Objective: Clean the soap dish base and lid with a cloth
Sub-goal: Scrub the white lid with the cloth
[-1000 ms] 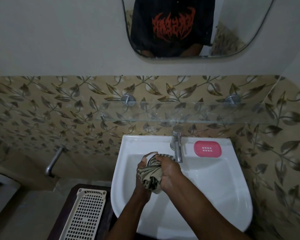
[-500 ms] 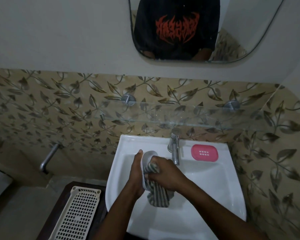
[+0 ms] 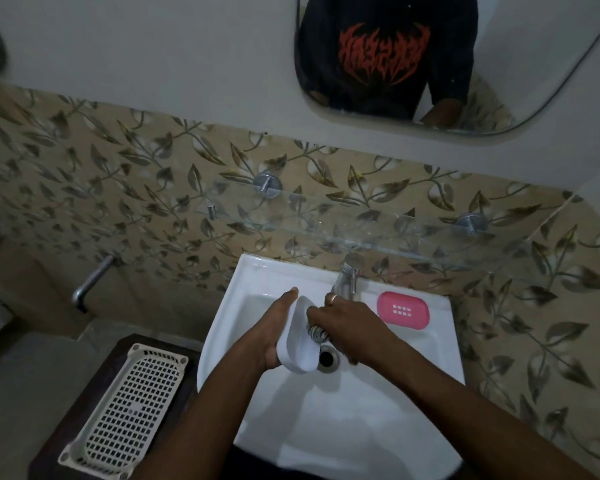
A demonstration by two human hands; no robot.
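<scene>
Head view: your left grip [image 3: 274,327] wraps round the white soap dish half [image 3: 300,344], tipped on edge over the drain [image 3: 326,356]. Your right grip [image 3: 350,327] bunches the striped cloth [image 3: 317,333], pressing it inside. Hard scrubbing could lever the shell loose into the basin [image 3: 257,268]. The tap [image 3: 347,282] sits just behind your right knuckles, with the pink slotted half [image 3: 403,310] near on the ledge. Open room lies toward you.

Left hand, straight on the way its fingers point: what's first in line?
Likely the sink's back rim, just left of the tap, then the tiled wall. The left hand may sit higher than the rim; depth is unclear.
</scene>
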